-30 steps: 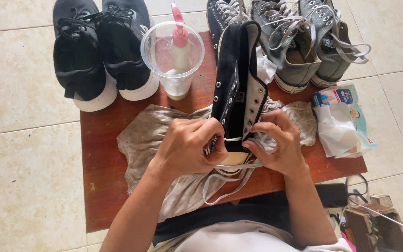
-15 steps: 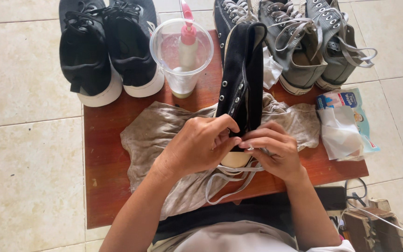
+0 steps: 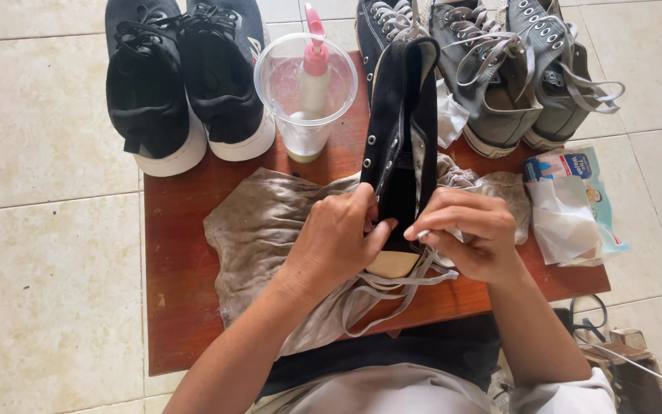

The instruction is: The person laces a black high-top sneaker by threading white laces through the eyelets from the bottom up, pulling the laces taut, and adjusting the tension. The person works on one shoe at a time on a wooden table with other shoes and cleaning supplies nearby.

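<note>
The black high-top canvas shoe [image 3: 401,130] lies lengthwise on the stained grey cloth [image 3: 270,230], toe cap toward the person, its open collar reaching up between the plastic cup and the grey shoes. The white lace [image 3: 392,287] trails in loose loops off the toe end over the cloth and the edge of the low red-brown table [image 3: 174,307].

The left hand [image 3: 339,241] is curled against the shoe's left side near the lowest eyelets, fingers pressed to the canvas and steadying it. The right hand [image 3: 473,234] pinches the lace tip between thumb and forefinger, just at the shoe's right edge by the toe.

A second ago both hands were bunched lower over the tongue, with the lace running between them; half a second ago the left hand covered the eyelets. Now the hands have parted a little and the lace end shows clear in the right fingers, so I judge the lacing is only at the bottom holes, the upper eyelets being bare.

Around it: a clear cup [image 3: 306,92] holding a pink-topped bottle [image 3: 315,65], a pair of black sneakers [image 3: 185,77] to the left, grey high-tops [image 3: 522,69] to the right, and a pack of wipes [image 3: 572,203].
</note>
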